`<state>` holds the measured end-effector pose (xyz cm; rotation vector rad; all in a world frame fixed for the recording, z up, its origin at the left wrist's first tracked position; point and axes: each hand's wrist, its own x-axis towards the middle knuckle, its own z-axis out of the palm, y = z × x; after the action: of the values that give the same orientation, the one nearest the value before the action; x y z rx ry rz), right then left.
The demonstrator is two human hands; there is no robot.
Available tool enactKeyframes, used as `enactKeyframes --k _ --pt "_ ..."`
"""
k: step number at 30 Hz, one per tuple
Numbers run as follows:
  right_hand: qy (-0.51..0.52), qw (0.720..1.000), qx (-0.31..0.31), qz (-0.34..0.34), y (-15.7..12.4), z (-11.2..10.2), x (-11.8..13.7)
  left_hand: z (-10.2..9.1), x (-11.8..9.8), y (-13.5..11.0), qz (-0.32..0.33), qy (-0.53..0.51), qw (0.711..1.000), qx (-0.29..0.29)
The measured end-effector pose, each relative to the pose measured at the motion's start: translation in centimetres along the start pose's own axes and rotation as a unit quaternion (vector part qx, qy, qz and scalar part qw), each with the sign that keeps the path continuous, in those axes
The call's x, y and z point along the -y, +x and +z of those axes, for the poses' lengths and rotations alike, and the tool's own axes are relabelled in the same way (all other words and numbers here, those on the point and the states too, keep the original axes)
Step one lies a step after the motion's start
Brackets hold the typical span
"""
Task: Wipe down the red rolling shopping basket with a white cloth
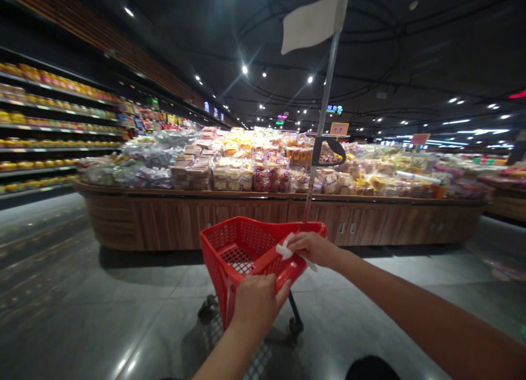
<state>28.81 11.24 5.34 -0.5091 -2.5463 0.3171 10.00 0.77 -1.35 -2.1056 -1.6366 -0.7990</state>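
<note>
the left hand (257, 306) is closed around the near rim of a red plastic shopping-cart basket (230, 248), fingers wrapped over the edge. the right hand (314, 249) curls on the basket's rim at about 2 o'clock from the left hand, pinching a white wipe (285, 251) against it. grey tile floor (123, 303) lies open at 9 and 3 o'clock around the cart. a metal flag pole (322, 122) rises from the basket at 12 o'clock. farther off, a wood-fronted tabletop (184, 221) carries bagged bread and snacks (255, 174), and stocked shelves (49, 122) run along 10 o'clock.
</note>
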Motion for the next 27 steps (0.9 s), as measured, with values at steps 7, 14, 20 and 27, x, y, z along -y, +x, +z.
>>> enactKeyframes --k 7,14,20,27 --pt "-0.114 0.961 -0.236 0.087 -3.4 5.2 2.0 -0.2 0.5 -0.2 0.007 0.005 1.000 -0.009" --pt "-0.026 0.881 -0.459 0.113 -5.2 9.5 1.9 -0.3 1.2 -0.2 0.026 0.019 0.999 0.011" --pt "0.084 0.773 -0.592 0.211 -3.9 14.2 3.0 -0.1 1.6 -0.3 0.026 0.013 0.999 0.016" --pt "0.123 0.740 -0.619 0.233 -3.7 14.1 1.7 -0.3 2.4 -0.5 0.052 -0.002 0.999 0.009"
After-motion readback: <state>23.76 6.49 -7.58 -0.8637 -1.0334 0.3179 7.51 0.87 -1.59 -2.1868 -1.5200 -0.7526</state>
